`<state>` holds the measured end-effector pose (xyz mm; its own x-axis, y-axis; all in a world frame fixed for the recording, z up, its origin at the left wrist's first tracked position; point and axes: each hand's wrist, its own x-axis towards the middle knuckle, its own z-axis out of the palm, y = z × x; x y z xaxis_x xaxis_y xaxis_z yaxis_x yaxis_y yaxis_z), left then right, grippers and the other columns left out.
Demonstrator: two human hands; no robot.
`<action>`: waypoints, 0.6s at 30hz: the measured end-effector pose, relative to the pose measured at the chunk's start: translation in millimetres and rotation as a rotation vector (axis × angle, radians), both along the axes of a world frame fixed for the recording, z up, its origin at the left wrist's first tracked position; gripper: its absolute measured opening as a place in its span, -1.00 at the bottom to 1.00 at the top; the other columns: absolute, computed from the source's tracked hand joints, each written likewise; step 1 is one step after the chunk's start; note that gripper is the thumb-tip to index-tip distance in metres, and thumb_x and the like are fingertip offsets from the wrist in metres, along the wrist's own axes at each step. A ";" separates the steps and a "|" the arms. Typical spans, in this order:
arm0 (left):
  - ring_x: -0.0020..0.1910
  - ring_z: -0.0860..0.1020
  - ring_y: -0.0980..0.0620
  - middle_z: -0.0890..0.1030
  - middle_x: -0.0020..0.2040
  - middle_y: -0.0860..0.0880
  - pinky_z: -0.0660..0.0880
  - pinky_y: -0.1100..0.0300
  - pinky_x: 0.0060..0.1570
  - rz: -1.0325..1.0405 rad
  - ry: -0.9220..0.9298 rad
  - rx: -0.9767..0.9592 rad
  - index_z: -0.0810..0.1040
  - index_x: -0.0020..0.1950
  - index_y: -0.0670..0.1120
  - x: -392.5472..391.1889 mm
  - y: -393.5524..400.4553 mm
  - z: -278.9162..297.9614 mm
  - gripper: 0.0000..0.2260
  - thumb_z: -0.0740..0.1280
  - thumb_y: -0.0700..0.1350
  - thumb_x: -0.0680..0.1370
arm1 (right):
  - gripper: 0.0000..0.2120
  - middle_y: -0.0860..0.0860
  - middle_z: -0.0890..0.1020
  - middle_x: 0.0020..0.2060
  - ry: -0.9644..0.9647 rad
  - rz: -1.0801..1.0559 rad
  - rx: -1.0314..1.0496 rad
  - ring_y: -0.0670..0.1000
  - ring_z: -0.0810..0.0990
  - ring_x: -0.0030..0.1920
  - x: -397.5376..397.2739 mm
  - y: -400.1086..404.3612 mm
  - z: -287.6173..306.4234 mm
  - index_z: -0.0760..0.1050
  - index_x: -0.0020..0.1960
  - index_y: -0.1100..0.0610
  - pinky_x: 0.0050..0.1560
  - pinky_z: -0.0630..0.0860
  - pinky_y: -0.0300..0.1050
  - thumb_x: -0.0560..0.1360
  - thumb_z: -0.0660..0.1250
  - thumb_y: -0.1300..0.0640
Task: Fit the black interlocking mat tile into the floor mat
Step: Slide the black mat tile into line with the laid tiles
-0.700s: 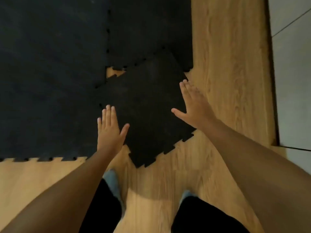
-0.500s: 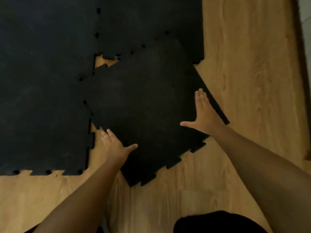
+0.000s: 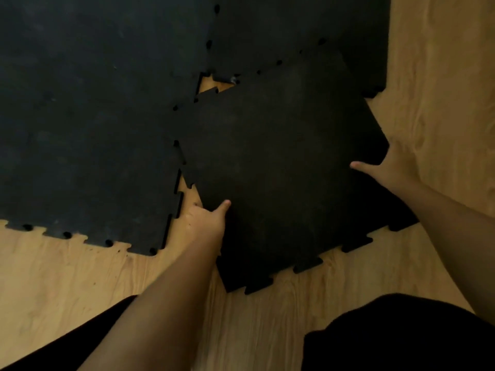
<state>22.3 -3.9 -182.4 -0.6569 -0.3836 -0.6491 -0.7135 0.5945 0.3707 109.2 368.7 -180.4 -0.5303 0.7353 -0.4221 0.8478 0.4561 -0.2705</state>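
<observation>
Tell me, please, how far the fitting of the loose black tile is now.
Done: the floor mat is laid around the corner gap. In hand: left hand and right hand grip the tile by its edges; it sits crooked, overlapping neighbours. Left: square it and press the teeth in; wood floor shows at the gap.

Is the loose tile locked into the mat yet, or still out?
Out. The loose tile sits skewed, overlapping the floor mat, bare wood floor showing at the corner. Left hand and right hand grip its edges.
</observation>
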 end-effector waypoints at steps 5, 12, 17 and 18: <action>0.17 0.50 -0.23 0.50 0.23 -0.20 0.45 -0.14 0.21 0.323 -0.146 0.274 0.37 0.37 -0.16 -42.3 -16.2 11.4 -0.29 0.53 0.09 0.34 | -0.01 0.16 0.31 0.48 0.081 -0.391 -0.388 0.26 0.32 0.42 -13.6 24.5 30.1 0.17 0.53 0.10 0.33 0.29 0.22 0.29 0.45 -0.34; -0.19 0.56 -0.08 0.58 -0.09 -0.13 0.52 -0.02 -0.19 0.041 0.104 0.130 0.51 -0.06 -0.11 -83.6 -36.4 51.3 -0.61 0.48 0.16 0.38 | -0.17 0.10 0.43 0.37 0.316 -0.677 -0.346 0.20 0.42 0.33 16.9 -40.1 26.7 0.29 0.46 0.09 0.31 0.32 0.12 0.35 0.45 -0.27; -0.12 0.53 -0.03 0.54 -0.11 -0.04 0.49 0.00 -0.07 -0.302 0.186 0.089 0.51 0.11 -0.13 -130.1 -34.5 63.2 -0.54 0.44 0.18 0.41 | -0.35 -0.06 0.50 0.10 0.372 -0.914 -0.351 0.10 0.53 0.10 61.2 -89.2 2.3 0.43 0.31 -0.01 0.13 0.43 0.11 0.32 0.46 -0.27; -0.13 0.52 -0.03 0.53 -0.11 -0.04 0.48 0.01 -0.07 -0.332 0.155 0.083 0.51 0.10 -0.12 -135.1 -32.3 61.6 -0.56 0.44 0.17 0.42 | -0.37 -0.04 0.51 0.12 0.365 -0.939 -0.384 0.09 0.52 0.10 69.0 -99.6 -3.3 0.43 0.32 -0.01 0.16 0.42 0.11 0.35 0.45 -0.26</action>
<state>-112.8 -36.2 -120.8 -0.8294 -0.0837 -0.5524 -0.4187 0.7478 0.5153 178.1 269.1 -183.7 0.0364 0.7661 -0.6417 0.6539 -0.5038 -0.5644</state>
